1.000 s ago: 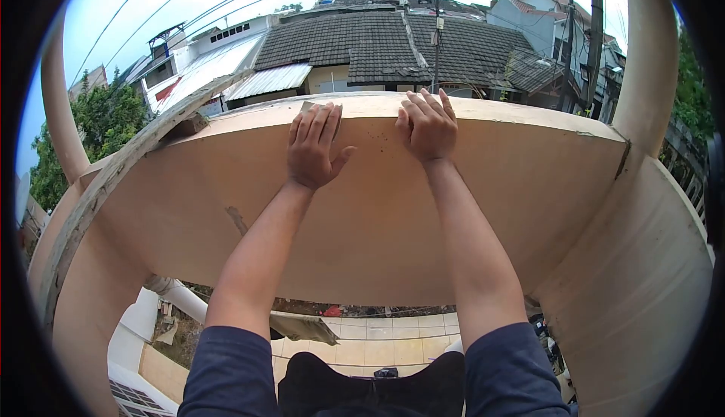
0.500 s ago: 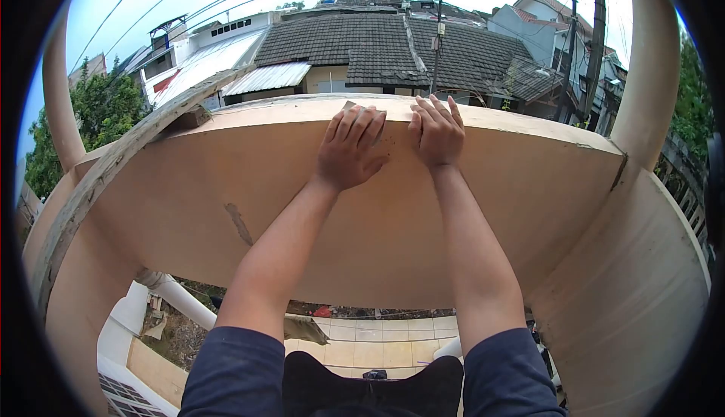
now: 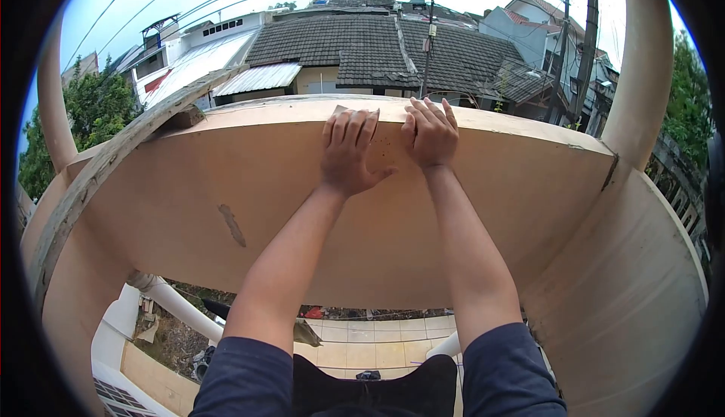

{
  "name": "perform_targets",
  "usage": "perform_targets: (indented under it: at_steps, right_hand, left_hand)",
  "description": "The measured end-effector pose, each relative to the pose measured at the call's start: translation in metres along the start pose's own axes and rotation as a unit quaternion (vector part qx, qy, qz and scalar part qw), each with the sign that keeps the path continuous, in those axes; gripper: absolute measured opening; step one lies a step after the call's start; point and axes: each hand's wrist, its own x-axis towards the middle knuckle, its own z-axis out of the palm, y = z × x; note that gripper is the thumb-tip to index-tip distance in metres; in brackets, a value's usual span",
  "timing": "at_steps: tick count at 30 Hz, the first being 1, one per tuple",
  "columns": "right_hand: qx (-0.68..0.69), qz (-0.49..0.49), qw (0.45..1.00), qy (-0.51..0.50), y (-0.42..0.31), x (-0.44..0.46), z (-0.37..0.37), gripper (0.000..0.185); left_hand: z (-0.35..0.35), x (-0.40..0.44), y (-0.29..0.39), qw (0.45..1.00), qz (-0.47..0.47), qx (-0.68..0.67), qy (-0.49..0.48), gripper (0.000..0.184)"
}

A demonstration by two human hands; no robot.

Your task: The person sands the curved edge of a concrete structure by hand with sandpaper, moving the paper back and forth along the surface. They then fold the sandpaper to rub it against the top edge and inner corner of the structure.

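Observation:
My left hand (image 3: 350,151) lies against the inner face of a peach-painted concrete parapet (image 3: 498,198), fingers bent over its upper edge and thumb stretched to the right. A thin grey-brown piece (image 3: 340,108) peeks out from under those fingers; most of it is covered, and its kind is unclear. Close by on the right, my right hand (image 3: 434,136) rests on the parapet's top, fingers extended over the rim and holding nothing visible. Several small dark specks (image 3: 385,143) mark the painted face between both hands.
A weathered curved strip (image 3: 113,156) crosses the left side, near a small block (image 3: 185,117) on the ledge. Round columns (image 3: 646,62) stand at both sides. Below lie a tiled floor (image 3: 362,353) and a white pipe (image 3: 185,307). Tiled roofs (image 3: 310,40) and overhead wires are beyond.
My left hand has slid slightly down and right against the parapet, its thumb reaching further out. My right hand stays on the rim. The view has shifted a little.

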Motion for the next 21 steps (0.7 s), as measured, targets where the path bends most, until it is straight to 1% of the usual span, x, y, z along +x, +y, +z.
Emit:
perform_targets:
  at_steps: [1,3,4,6,7,9,10,12,13,15,16,17,19,21]
  right_hand:
    - [-0.009,-0.006,1.0,-0.002,0.001,0.0,0.0,0.031]
    - [-0.017,-0.014,1.0,-0.005,0.004,0.001,0.003,0.031]
    - [-0.016,-0.013,1.0,-0.002,0.005,0.0,0.005,0.032]
    - [-0.016,-0.011,1.0,-0.004,0.006,-0.002,0.004,0.032]
    - [-0.011,-0.01,1.0,-0.006,0.006,-0.002,0.003,0.033]
    - [-0.009,-0.003,1.0,0.0,0.006,0.001,0.003,0.033]
    - [-0.009,-0.004,1.0,0.003,0.005,0.0,0.003,0.033]
    - [-0.009,-0.006,1.0,0.006,0.004,-0.001,0.004,0.034]
    - [-0.009,-0.008,1.0,0.007,0.004,-0.001,0.004,0.034]
    - [-0.012,-0.006,1.0,0.008,0.004,-0.002,0.003,0.034]
    - [-0.014,-0.008,1.0,0.008,0.004,-0.002,0.003,0.034]
    - [-0.014,-0.011,1.0,0.007,0.004,-0.002,0.003,0.034]
    - [-0.009,-0.008,1.0,0.006,0.003,0.0,0.002,0.034]
    - [-0.005,-0.005,1.0,0.004,0.002,-0.002,0.002,0.034]
  left_hand:
    - [0.0,0.007,0.01,1.0,-0.002,0.002,0.002,0.105]
    - [0.0,0.019,0.022,0.994,0.052,-0.094,-0.029,0.103]
    - [-0.002,0.023,0.017,0.994,0.05,-0.094,-0.028,0.103]
    - [-0.005,0.026,0.005,0.985,0.094,-0.139,-0.036,0.096]
    - [-0.005,0.021,0.001,0.985,0.093,-0.142,-0.037,0.096]
    - [-0.004,0.017,-0.017,0.988,0.103,-0.112,-0.021,0.085]
    - [-0.007,0.015,-0.026,0.988,0.106,-0.112,-0.021,0.085]
    - [-0.014,0.005,-0.043,0.995,0.085,-0.06,-0.011,0.075]
    - [-0.018,-0.001,-0.054,0.994,0.087,-0.061,-0.01,0.075]
    - [-0.026,-0.013,-0.076,0.999,0.039,0.002,0.013,0.067]
    - [-0.028,-0.019,-0.09,0.999,0.04,0.001,0.011,0.067]
    - [-0.03,-0.026,-0.103,0.999,0.032,0.014,0.02,0.063]
    - [-0.035,-0.031,-0.113,0.999,0.022,0.027,0.025,0.06]
    - [-0.037,-0.031,-0.117,0.999,0.032,0.028,0.028,0.054]
